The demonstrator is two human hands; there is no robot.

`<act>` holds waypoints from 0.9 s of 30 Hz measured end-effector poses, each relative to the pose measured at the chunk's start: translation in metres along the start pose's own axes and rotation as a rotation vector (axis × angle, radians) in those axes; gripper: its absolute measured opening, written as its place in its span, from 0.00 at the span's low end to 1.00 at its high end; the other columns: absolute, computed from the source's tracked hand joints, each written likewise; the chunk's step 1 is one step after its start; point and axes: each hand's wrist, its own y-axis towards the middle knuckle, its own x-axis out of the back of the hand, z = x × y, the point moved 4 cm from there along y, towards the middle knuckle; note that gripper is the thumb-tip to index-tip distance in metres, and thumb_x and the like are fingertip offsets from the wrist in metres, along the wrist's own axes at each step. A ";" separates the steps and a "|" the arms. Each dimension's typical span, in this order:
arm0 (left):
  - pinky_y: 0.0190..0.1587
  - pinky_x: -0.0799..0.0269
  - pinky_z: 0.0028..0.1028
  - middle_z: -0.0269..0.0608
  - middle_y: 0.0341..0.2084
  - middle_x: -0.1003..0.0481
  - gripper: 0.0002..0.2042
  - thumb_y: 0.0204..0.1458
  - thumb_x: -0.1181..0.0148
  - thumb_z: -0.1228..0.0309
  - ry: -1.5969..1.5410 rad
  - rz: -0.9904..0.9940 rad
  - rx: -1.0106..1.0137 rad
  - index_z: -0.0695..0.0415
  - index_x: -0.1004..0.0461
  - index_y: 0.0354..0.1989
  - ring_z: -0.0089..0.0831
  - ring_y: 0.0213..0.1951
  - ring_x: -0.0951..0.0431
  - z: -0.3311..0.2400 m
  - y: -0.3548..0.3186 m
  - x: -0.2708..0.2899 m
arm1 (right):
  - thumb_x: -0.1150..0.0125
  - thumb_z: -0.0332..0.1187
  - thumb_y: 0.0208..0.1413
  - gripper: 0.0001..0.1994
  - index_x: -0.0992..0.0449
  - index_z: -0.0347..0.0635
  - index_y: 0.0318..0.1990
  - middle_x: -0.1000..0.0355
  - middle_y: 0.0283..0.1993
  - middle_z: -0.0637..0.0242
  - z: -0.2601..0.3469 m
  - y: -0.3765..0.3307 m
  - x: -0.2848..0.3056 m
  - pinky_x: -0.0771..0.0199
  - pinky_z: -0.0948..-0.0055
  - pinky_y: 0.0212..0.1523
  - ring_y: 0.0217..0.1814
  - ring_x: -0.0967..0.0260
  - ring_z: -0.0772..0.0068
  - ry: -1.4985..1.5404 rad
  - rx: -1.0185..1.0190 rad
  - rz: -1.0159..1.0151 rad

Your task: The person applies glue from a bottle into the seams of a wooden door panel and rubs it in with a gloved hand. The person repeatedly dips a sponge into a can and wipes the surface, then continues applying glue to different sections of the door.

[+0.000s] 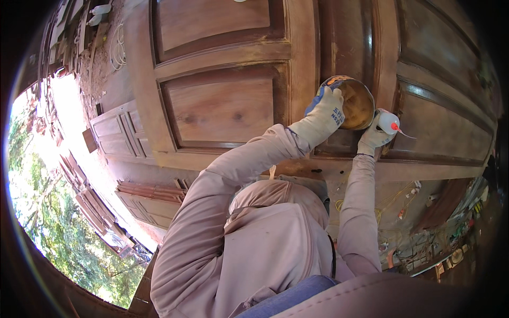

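Note:
My left hand (323, 117), in a cream work glove with dark print, is closed on the rim of a round tin (358, 103). The tin is tipped so that its brown inside shows; what it holds, I cannot make out exactly. Close by its right edge, my gloved right hand (373, 139) grips a white squeeze bottle (388, 122) with a red tip and a thin nozzle pointing right. Both hands are over a large brown panelled wooden door (222, 108), near its dark narrow centre panel.
A second panelled door section (442, 116) extends to the right. More door panels (119, 130) and stacked reddish boards (151, 191) are at left. Yellow cords (397, 199) and clutter lie on the floor at lower right. A coiled pale cable (117, 47) is at upper left.

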 end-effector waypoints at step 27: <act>0.44 0.34 0.41 0.31 0.40 0.26 0.11 0.53 0.32 0.57 -0.426 -0.907 0.997 0.39 0.16 0.44 0.39 0.43 0.27 0.092 -0.045 -0.107 | 0.25 0.38 0.54 0.24 0.28 0.31 0.51 0.26 0.50 0.53 0.006 0.002 0.001 0.28 0.57 0.57 0.52 0.27 0.55 0.024 -0.057 0.092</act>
